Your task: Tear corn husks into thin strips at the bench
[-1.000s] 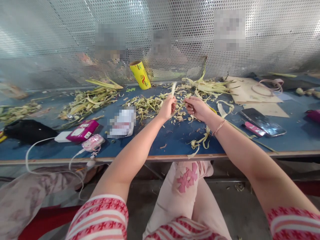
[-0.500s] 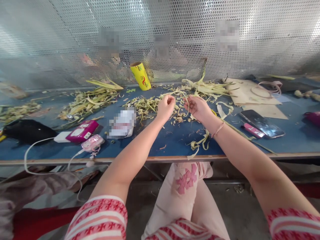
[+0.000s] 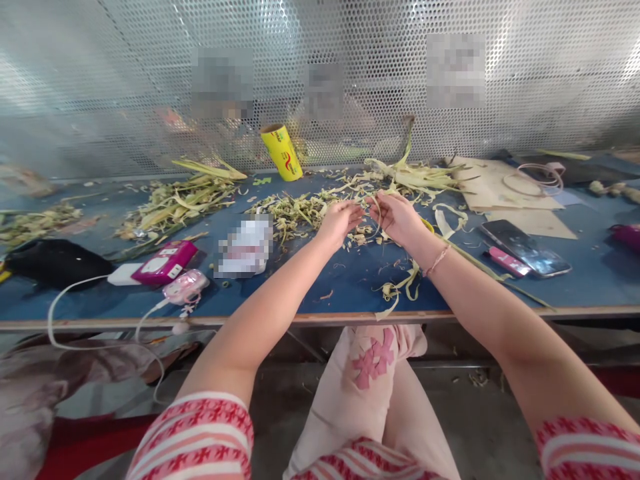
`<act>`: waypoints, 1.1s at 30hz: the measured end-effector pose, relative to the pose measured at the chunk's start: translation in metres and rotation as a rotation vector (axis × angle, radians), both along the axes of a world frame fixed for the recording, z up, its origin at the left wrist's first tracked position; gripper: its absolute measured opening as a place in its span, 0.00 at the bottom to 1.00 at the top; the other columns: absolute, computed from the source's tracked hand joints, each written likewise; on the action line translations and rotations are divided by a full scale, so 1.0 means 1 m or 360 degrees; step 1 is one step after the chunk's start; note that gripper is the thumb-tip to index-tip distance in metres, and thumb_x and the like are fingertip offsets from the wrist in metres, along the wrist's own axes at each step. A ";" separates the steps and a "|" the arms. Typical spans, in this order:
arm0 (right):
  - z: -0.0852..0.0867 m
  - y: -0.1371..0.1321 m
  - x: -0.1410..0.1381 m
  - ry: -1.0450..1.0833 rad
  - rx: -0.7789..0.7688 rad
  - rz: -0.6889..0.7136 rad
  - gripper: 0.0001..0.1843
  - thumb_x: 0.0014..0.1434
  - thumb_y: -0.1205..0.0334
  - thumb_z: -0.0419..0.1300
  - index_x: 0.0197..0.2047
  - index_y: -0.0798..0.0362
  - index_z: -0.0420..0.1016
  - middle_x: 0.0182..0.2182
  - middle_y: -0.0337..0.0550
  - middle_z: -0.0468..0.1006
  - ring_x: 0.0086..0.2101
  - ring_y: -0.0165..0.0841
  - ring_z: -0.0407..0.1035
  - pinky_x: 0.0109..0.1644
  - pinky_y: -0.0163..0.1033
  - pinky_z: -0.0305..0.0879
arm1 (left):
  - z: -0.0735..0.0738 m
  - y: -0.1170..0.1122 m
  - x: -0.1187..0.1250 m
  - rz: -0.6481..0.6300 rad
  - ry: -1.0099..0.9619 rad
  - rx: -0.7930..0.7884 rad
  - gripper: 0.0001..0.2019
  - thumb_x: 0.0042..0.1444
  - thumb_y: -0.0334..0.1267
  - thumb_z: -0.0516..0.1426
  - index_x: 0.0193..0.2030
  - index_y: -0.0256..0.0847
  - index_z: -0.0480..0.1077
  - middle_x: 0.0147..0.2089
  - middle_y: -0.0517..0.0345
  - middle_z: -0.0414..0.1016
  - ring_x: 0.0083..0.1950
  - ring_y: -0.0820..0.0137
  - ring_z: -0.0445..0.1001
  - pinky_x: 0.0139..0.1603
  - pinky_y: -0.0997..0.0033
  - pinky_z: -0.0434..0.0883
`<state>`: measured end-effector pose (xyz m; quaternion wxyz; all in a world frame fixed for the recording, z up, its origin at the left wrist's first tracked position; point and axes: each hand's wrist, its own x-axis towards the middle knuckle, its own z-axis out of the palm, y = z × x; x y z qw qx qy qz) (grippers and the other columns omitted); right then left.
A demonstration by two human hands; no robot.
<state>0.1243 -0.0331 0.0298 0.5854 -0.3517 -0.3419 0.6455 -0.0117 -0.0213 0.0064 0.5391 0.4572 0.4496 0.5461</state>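
Observation:
My left hand (image 3: 340, 221) and my right hand (image 3: 395, 215) are held close together above the blue table (image 3: 310, 283). Between them runs a thin pale green plant strip (image 3: 376, 215). The right hand's fingers pinch that strip. The left hand's fingers are curled together next to it, and what they hold is hidden. Below the hands lies a heap of green and yellow plant scraps (image 3: 300, 208). A loose curled strip (image 3: 397, 287) lies by the table's front edge, under my right wrist.
A yellow roll (image 3: 281, 151) leans against the perforated metal screen (image 3: 350, 73). Leaf piles (image 3: 175, 197) lie at the left, longer leaves (image 3: 420, 175) at the back right. A pink power bank (image 3: 163, 261) with cables sits left, a phone (image 3: 525, 245) and cardboard (image 3: 500, 187) right.
A second ago my left hand held a pale stalk upright. That stalk is gone from view now, and both hands have come lower and closer together over the scraps.

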 end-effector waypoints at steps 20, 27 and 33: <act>-0.004 -0.009 -0.005 -0.0956 0.0168 0.0379 0.07 0.57 0.69 0.62 0.27 0.54 0.77 0.25 0.38 0.76 0.27 0.25 0.68 0.33 0.31 0.67 | 0.004 0.005 -0.013 0.0265 0.0025 0.0585 0.05 0.54 0.30 0.59 0.37 0.40 0.68 0.41 0.57 0.75 0.38 0.74 0.75 0.45 0.70 0.73; 0.004 -0.001 0.016 -0.1425 0.0936 -0.0149 0.11 0.61 0.57 0.58 0.36 0.55 0.77 0.30 0.45 0.77 0.28 0.30 0.69 0.33 0.38 0.69 | 0.024 -0.002 -0.021 0.0069 -0.0231 0.0354 0.11 0.50 0.22 0.54 0.38 0.41 0.65 0.36 0.59 0.76 0.29 0.78 0.69 0.34 0.74 0.68; -0.007 0.014 0.024 -0.1815 0.1716 -0.0305 0.13 0.57 0.68 0.58 0.46 0.52 0.75 0.45 0.51 0.76 0.49 0.42 0.71 0.54 0.53 0.69 | 0.022 -0.005 -0.020 -0.0433 -0.0088 0.0217 0.17 0.45 0.19 0.55 0.41 0.39 0.66 0.29 0.60 0.75 0.25 0.77 0.66 0.29 0.73 0.63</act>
